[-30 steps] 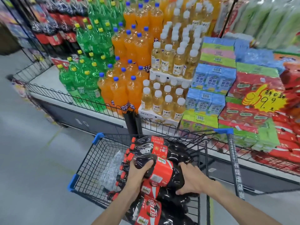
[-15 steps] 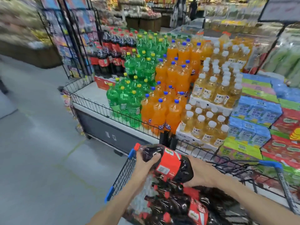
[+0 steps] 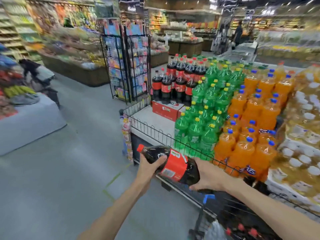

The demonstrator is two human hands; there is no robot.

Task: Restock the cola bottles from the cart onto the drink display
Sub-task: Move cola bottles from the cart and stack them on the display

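Observation:
I hold a big cola bottle (image 3: pixel 174 165) with a red cap and red label sideways in front of the drink display (image 3: pixel 155 122). My left hand (image 3: pixel 149 166) grips its neck end. My right hand (image 3: pixel 207 177) grips its base from underneath. The bottle is lifted out of the wire cart (image 3: pixel 230 220), which sits at the lower right with more cola bottles (image 3: pixel 245 231) inside. Upright cola bottles (image 3: pixel 174 84) stand at the display's far left corner, partly on red cartons (image 3: pixel 167 108).
Green bottles (image 3: pixel 204 115), orange bottles (image 3: pixel 254 118) and yellow bottles (image 3: pixel 304 129) fill the display behind a low wire fence (image 3: pixel 155 132). A black wire rack (image 3: pixel 126 66) stands behind the display. A grey table with goods (image 3: pixel 26 118) and a person (image 3: pixel 37 73) are across the aisle at left.
The bottle has come up out of the cart and moved left, held in both hands. My view has swung up and left, bringing the display's cola corner into sight.

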